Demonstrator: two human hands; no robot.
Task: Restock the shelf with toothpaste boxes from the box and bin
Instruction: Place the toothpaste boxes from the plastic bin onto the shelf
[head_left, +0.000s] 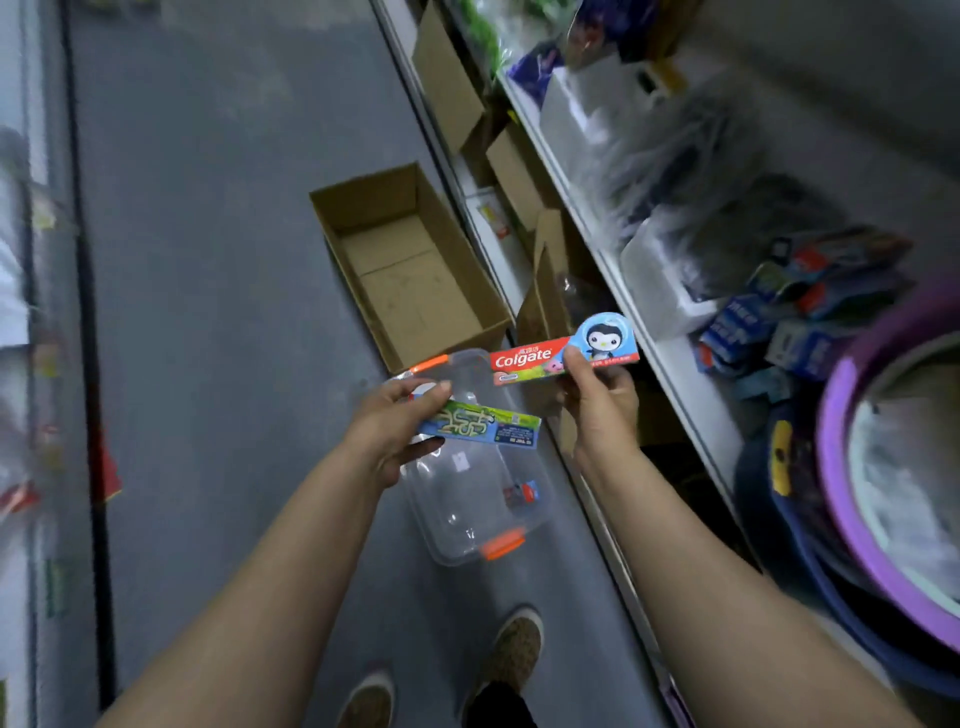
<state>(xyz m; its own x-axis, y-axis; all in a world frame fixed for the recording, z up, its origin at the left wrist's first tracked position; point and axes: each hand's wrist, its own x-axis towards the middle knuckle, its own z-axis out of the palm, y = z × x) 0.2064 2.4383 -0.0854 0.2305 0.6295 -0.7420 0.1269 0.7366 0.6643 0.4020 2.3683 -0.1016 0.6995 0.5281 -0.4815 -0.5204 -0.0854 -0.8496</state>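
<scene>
My right hand (602, 402) grips a red Colgate toothpaste box (530, 358) with a penguin picture, held level near the shelf edge. My left hand (400, 421) holds a green and blue toothpaste box (483, 423) above the clear plastic bin (467, 509) with orange clips on the floor. A small red and blue item (521, 491) lies in the bin. An open cardboard box (410, 270) stands on the floor beyond it, and I see nothing inside. Blue toothpaste boxes (769, 322) lie piled on the white shelf (675, 364) at right.
Bagged goods (665, 140) and a white tray fill the shelf further back. Stacked purple and blue basins (857, 467) sit at the near right. Cardboard boxes (519, 176) stand under the shelf. My feet (514, 649) are on the grey aisle floor.
</scene>
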